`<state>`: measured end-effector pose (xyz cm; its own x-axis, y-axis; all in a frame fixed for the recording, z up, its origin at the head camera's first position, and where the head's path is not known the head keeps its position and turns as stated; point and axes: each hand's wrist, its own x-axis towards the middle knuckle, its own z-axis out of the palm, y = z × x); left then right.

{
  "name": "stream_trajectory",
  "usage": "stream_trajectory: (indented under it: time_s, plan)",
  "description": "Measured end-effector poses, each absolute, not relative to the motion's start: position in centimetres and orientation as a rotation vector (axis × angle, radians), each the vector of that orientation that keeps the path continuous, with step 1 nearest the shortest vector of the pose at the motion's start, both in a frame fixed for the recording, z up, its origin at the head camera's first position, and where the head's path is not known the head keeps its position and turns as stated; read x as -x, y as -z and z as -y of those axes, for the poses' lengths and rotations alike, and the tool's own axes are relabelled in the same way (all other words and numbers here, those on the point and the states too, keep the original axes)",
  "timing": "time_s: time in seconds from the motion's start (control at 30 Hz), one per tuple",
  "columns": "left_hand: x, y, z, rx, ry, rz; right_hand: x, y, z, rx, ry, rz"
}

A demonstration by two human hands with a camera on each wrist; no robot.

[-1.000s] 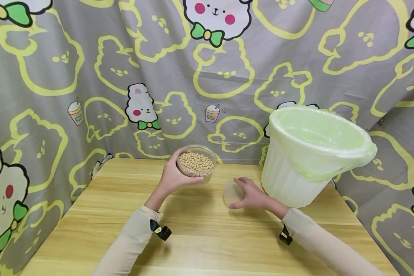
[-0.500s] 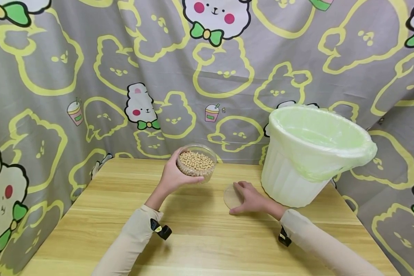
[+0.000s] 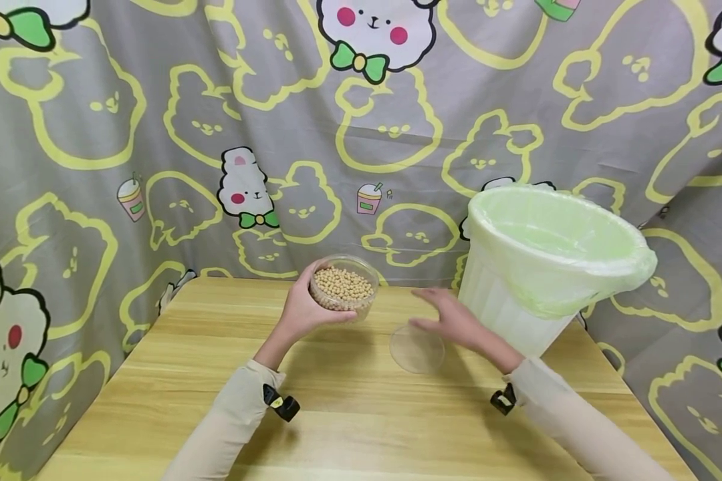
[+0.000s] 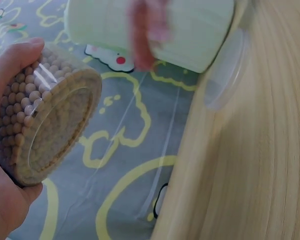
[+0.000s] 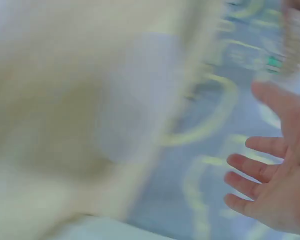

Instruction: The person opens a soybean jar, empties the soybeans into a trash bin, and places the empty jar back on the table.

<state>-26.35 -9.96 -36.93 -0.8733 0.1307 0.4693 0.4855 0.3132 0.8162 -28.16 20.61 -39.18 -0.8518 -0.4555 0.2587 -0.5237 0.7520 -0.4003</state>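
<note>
My left hand grips a clear round plastic jar of soybeans, raised over the far part of the table with its open top showing in the head view. The left wrist view shows the jar's base tilted toward the camera, thumb and fingers curled round its side. A thin clear round lid lies flat on the table to the right of the jar. Above the lid's far side is my right hand, empty, its fingers spread. In the right wrist view the right hand's fingers stand apart, holding nothing.
A white ribbed bin with a pale green liner bag stands at the table's back right, close behind the right hand. A grey cartoon-print curtain hangs along the back and sides. The wooden table extends toward me.
My right hand has let go of the lid, leaving it on the table, and has lifted up and away from me with fingers spreading. The left hand holds the jar nearly still.
</note>
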Motion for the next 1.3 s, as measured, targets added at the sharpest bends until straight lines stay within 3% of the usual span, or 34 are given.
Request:
stream_trajectory:
  time_s: [0.23, 0.4, 0.7, 1.3]
  plan:
    - [28.6, 39.2, 10.2, 0.516, 1.54, 2.301, 25.3, 29.1, -22.0, -0.82, -0.528, 2.292]
    - [29.3, 39.5, 10.1, 0.508, 1.524, 2.283, 24.4, 25.7, -24.2, -0.668, -0.302, 2.073]
    - [30.4, 36.5, 9.1, 0.48, 1.47, 2.288, 23.7, 25.8, -27.5, -0.467, -0.048, 2.16]
    - [33.5, 24.7, 1.5, 0.477, 1.257, 2.287, 24.4, 27.6, -28.3, -0.518, -0.078, 2.085]
